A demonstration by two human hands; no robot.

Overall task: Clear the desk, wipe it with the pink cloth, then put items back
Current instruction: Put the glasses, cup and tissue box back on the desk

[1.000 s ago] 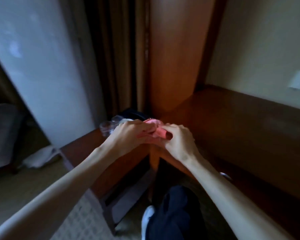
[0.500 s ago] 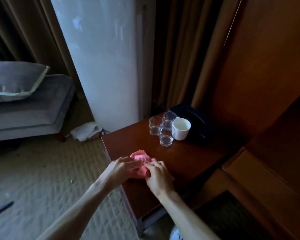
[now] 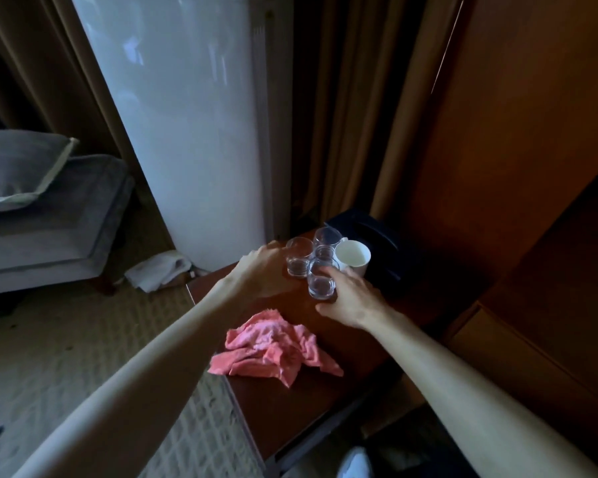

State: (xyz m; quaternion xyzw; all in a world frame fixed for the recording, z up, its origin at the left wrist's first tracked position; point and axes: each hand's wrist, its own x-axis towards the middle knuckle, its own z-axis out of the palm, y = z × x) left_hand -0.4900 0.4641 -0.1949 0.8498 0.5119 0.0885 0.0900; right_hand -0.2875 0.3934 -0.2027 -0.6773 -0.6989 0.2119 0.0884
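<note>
The crumpled pink cloth (image 3: pixel 273 350) lies loose near the front left edge of the small dark wooden table (image 3: pixel 290 412). At the table's back stand three clear glasses and a white cup (image 3: pixel 354 258). My left hand (image 3: pixel 261 270) curls round the left glass (image 3: pixel 299 258) from its left side. My right hand (image 3: pixel 354 300) wraps the nearest glass (image 3: pixel 320 286), thumb in front and fingers behind it. The third glass (image 3: pixel 327 238) stands untouched behind them, against the cup.
A black object (image 3: pixel 380 243) sits behind the cup at the table's back corner. A lower wooden desk (image 3: pixel 518 360) adjoins on the right. Left are carpet, a white towel (image 3: pixel 159 270) on the floor and a grey sofa (image 3: pixel 49 222). Curtains hang behind.
Both hands have let go of the pink cloth, which now lies on the table, and have moved back to the glasses. The view has come closer to the table.
</note>
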